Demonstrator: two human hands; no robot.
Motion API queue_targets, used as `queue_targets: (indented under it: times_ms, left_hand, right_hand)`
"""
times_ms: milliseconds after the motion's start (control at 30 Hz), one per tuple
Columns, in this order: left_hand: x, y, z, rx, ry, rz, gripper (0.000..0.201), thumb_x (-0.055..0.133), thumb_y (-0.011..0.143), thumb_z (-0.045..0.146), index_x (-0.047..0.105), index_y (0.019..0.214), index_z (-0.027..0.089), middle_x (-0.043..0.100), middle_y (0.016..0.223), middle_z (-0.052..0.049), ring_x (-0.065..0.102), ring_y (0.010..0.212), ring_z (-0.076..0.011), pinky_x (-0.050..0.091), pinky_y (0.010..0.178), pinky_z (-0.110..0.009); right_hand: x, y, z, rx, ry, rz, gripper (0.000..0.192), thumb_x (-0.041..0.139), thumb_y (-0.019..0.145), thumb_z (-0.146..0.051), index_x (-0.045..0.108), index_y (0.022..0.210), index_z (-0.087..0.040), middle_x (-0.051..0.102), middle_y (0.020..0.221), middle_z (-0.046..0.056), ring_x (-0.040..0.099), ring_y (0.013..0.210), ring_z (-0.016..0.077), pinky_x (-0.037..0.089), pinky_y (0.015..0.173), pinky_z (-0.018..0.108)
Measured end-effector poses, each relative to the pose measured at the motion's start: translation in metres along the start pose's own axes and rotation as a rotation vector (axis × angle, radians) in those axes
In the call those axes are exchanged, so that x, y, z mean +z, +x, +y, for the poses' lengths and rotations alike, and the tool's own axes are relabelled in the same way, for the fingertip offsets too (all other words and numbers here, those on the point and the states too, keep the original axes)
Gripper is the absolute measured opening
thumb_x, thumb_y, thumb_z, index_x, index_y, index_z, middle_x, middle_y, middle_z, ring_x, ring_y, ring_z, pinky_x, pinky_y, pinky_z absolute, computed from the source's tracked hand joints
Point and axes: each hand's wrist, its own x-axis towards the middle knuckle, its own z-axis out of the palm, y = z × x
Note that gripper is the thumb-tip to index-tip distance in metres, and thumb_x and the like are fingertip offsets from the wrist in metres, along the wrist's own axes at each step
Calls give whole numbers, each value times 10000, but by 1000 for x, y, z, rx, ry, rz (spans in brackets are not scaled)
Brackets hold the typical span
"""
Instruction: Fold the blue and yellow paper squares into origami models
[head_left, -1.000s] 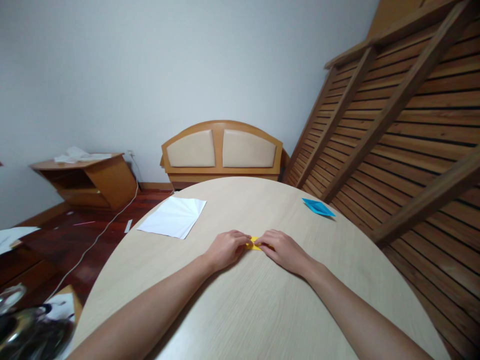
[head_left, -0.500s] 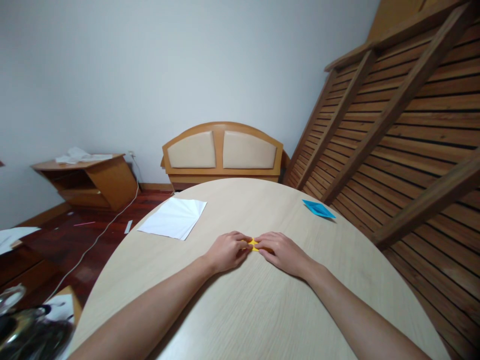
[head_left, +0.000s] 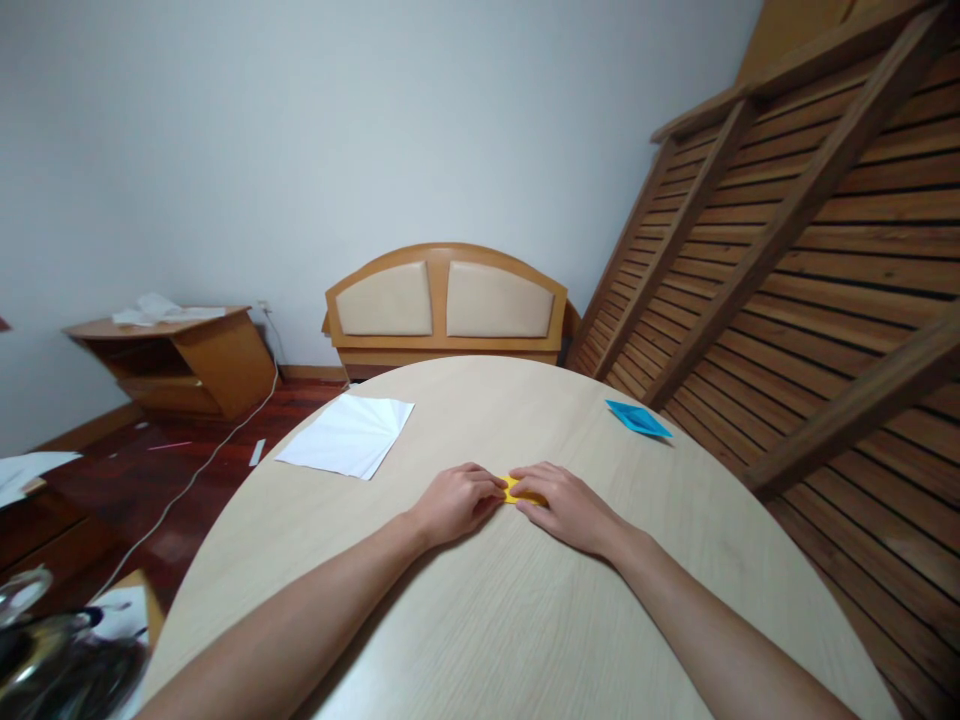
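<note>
A small folded yellow paper (head_left: 514, 490) lies on the round light-wood table (head_left: 480, 620), mostly hidden under my fingers. My left hand (head_left: 454, 502) presses on its left end with curled fingertips. My right hand (head_left: 564, 503) covers its right part, fingers flat on the paper. Both hands rest on the tabletop and almost touch each other over the paper.
White paper sheets (head_left: 346, 436) lie on the table's far left. A folded blue paper (head_left: 636, 417) sits at the far right edge. Beyond the table stand a padded wooden headboard (head_left: 445, 305), a slatted wooden frame (head_left: 787, 250) and a low wooden cabinet (head_left: 176, 358).
My two hands have drawn slightly closer together over the yellow paper, so less of it shows. Nothing else moved.
</note>
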Motion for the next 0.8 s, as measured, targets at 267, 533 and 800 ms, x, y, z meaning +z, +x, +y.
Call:
queue_targets:
  times_ms: [267, 533, 800]
  left_hand:
    - [0, -2, 1, -108, 59, 17, 197, 529, 968, 279, 713, 962, 207, 703, 998, -55, 643, 889, -173, 494, 767, -253]
    - [-3, 0, 1, -212, 5, -5, 185, 540, 959, 290, 699, 919, 204, 685, 874, -28, 631, 767, -142, 455, 688, -225]
    - [-3, -1, 0, -190, 15, 8, 199, 521, 973, 302, 695, 936, 214, 678, 906, -32, 629, 800, -147, 451, 704, -226]
  right_hand:
    - [2, 1, 0, 36, 9, 16, 124, 633, 910, -225, 703, 1012, -229, 719, 1094, 55, 627, 1041, 223, 477, 929, 380]
    - [-1, 2, -3, 84, -12, 36, 110, 603, 925, -237, 693, 985, -216, 719, 970, 53, 641, 918, 211, 488, 843, 357]
    - [3, 3, 0, 89, 18, 48, 182, 563, 953, -237, 722, 1040, -230, 717, 1114, 69, 628, 1034, 225, 487, 924, 380]
